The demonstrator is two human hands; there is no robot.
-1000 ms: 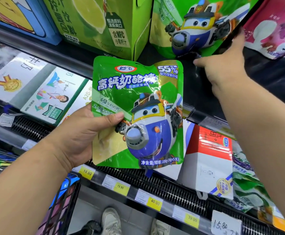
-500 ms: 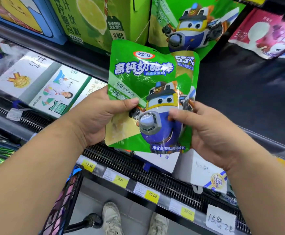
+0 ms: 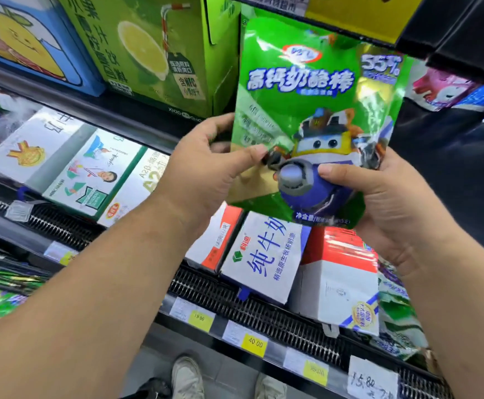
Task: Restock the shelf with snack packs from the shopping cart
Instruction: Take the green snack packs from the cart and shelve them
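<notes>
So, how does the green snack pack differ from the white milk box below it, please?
The snack pack is a glossy green pouch; the milk box is white card. The left hand and right hand hold the pack upright; the box lies tilted on the shelf. Both carry Chinese lettering.

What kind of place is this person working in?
Most likely a supermarket aisle: yellow price tags line the shelf edge, milk cartons lie on it, and juice boxes stand above.
</notes>
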